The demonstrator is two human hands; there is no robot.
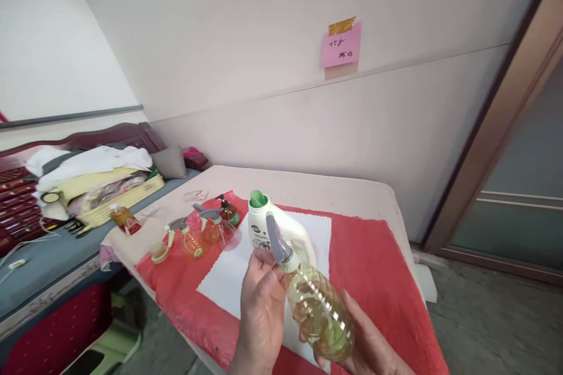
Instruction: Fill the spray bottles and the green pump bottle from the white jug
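A clear spray bottle with a grey trigger head and pale yellow-green liquid is held tilted above the table, its head pointing up and away to the left. My right hand wraps round its lower body from the right. At the neck, just below the trigger, my left hand is closed on it, with the fingertips partly hidden. Directly behind the bottle stands a white jug with a green open mouth and a handle. White paper or cloth lies beneath it on a red cloth.
Left on the red cloth are several clear spray bottles and a dark pump bottle. An amber-liquid bottle stands near the table's left edge. Beyond are a wooden bench with a yellow case and a red-backed chair.
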